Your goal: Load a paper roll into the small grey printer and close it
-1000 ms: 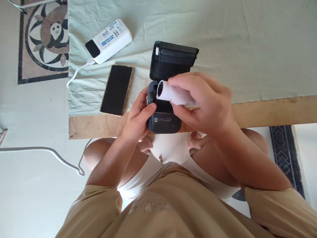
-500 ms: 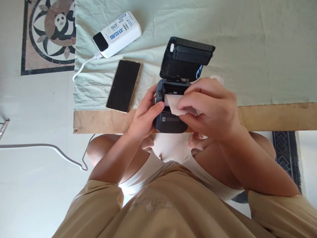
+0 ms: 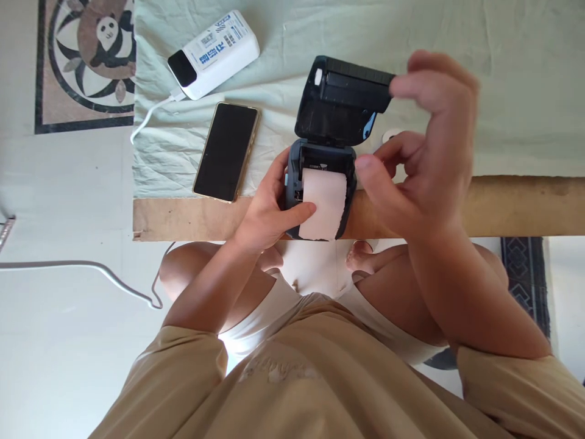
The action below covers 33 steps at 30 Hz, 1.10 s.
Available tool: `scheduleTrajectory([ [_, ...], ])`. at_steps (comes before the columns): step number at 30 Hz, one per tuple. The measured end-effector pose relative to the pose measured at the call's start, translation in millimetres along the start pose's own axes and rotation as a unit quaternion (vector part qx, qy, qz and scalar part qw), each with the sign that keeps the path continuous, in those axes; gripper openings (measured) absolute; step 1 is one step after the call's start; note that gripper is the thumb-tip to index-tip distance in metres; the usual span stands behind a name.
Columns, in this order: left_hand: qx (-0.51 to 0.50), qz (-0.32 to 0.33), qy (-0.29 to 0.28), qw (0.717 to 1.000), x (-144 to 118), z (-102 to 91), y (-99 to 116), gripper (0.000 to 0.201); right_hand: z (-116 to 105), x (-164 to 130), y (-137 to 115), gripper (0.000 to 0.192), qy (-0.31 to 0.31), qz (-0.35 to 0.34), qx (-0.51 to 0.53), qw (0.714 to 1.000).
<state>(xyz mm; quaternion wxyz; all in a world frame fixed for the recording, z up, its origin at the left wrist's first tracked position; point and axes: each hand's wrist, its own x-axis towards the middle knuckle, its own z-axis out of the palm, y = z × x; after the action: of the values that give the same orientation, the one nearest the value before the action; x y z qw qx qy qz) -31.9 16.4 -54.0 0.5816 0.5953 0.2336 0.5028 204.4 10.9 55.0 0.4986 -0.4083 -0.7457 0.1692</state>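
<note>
A small dark printer stands at the near edge of the table with its lid swung up and back. A white paper roll lies in its bay, and a strip of paper hangs over the front. My left hand grips the printer's left side, thumb pressed on the paper strip. My right hand hovers to the right of the printer, fingers spread, holding nothing, with the fingertips near the lid's right corner.
A black phone lies face up left of the printer. A white power bank with a white cable sits behind it. Pale green cloth covers the table above a bare wooden edge. Another cable crosses the floor.
My right hand set the paper roll into the printer's bay, let go and rose toward the lid. A strip of paper now lies over the front under my left thumb.
</note>
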Motion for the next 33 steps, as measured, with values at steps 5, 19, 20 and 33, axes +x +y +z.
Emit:
scheduleTrajectory([
  [5, 0.002, 0.003, 0.009, 1.000, -0.5, -3.1, -6.1, 0.104, 2.3, -0.3, 8.9, 0.013, -0.005, -0.015, 0.024, 1.000],
  [19, -0.030, -0.027, 0.095, 0.995, 0.2, 22.5, 20.4, 0.065, 12.7, -16.2, 14.6, 0.061, -0.172, 0.093, 0.071, 0.978],
  [20, -0.034, -0.032, 0.096, 0.994, 0.5, 23.3, 22.6, 0.064, 15.7, -18.5, 18.8, 0.070, -0.185, 0.114, 0.087, 0.972],
  [33, 0.242, 0.037, 0.090, 0.965, 4.0, -9.5, 52.0, 0.080, 23.1, -26.3, 43.6, 0.078, -0.213, 0.171, 0.275, 0.922],
])
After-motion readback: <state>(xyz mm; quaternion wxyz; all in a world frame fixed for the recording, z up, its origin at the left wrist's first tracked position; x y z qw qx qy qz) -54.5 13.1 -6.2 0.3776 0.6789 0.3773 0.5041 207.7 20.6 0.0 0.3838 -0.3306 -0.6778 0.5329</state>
